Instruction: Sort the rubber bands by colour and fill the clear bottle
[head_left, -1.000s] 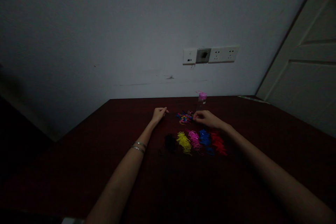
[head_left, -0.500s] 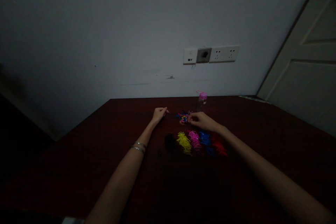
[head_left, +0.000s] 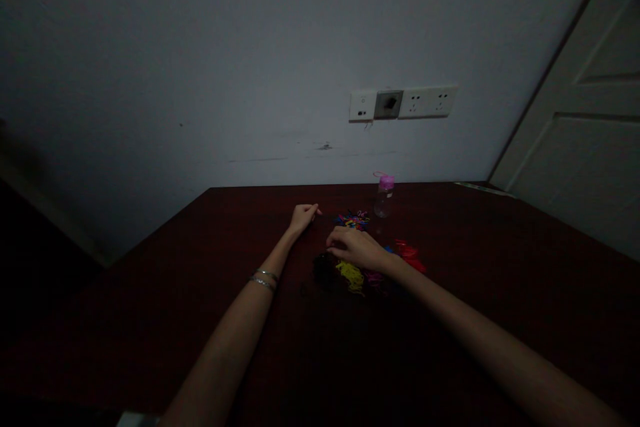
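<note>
My right hand (head_left: 353, 245) hovers over the near piles, fingertips pinched together beside the black pile (head_left: 324, 269). Whatever lies between those fingers is too small and dark to make out. Under and around it are heaps of thin stringy bands: yellow (head_left: 351, 276), pink (head_left: 374, 280) and red (head_left: 411, 255), with the blue heap mostly hidden by my wrist. A mixed-colour pile of bands (head_left: 354, 219) lies just beyond the hand. My left hand (head_left: 303, 217) rests on the table to the left of that pile, fingers curled in, with nothing visible in them.
A clear bottle with a pink cap (head_left: 384, 197) stands behind the piles on the dark red table (head_left: 240, 227). Sockets (head_left: 403, 104) sit on the wall at the table's back edge. A white door (head_left: 590, 127) is at the right.
My right hand has moved left and nearer, from the mixed pile to beside the black heap, now covering the blue and part of the pink heap. My left hand stays in place.
</note>
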A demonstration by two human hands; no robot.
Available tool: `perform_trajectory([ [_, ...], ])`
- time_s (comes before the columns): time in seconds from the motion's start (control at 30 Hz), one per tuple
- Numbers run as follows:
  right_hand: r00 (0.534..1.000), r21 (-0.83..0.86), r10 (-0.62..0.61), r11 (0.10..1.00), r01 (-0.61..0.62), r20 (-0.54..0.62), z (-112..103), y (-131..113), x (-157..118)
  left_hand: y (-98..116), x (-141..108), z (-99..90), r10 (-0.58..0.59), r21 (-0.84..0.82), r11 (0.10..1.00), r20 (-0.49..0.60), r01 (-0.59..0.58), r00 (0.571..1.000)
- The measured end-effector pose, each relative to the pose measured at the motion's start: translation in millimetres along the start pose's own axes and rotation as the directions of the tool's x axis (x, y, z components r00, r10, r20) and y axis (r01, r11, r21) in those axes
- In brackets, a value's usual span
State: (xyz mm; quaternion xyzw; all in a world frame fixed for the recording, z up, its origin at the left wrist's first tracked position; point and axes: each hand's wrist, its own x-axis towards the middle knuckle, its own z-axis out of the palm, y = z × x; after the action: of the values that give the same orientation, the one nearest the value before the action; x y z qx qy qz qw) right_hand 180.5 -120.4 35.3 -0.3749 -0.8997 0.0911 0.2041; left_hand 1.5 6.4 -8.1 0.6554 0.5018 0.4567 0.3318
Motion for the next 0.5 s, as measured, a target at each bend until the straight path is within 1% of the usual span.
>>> perform_trajectory([
  [0.07,1.0,0.02,-0.017,1.0,0.017,-0.007,-0.2,2.8,-0.3,0.2,-0.2,-0.2,0.012,0.0,1.0,0.008,-0.012,1.0],
  [0.13,0.999,0.036,-0.006,0.999,0.007,-0.041,-2.6,11.2,-0.7,-0.1,-0.4,-0.3,0.025,0.006,1.0,0.009,-0.025,1.0],
  [0.23,0.992,0.079,0.048,0.996,-0.039,-0.12,-10.2,34.5,-2.3,-0.8,-1.0,0.5,0.043,0.043,0.998,0.007,-0.043,0.999],
  [0.3,0.978,0.124,0.108,0.989,-0.086,-0.181,-16.7,55.2,-5.5,-0.1,-2.2,2.0,0.083,0.098,0.992,0.014,-0.084,0.996],
  [0.37,0.947,0.169,0.2,0.972,-0.161,-0.252,-23.0,77.1,-11.6,2.1,-4.1,4.1,0.161,0.166,0.972,0.053,-0.167,0.986],
  [0.43,0.915,0.208,0.274,0.954,-0.218,-0.296,-27.9,97.9,-20.5,5.8,-6.6,6.3,0.231,0.218,0.942,0.124,-0.254,0.965],
  [0.5,0.877,0.239,0.362,0.925,-0.296,-0.316,-30.8,117.0,-31.4,10.6,-9.6,8.4,0.251,0.259,0.919,0.193,-0.296,0.949],
])
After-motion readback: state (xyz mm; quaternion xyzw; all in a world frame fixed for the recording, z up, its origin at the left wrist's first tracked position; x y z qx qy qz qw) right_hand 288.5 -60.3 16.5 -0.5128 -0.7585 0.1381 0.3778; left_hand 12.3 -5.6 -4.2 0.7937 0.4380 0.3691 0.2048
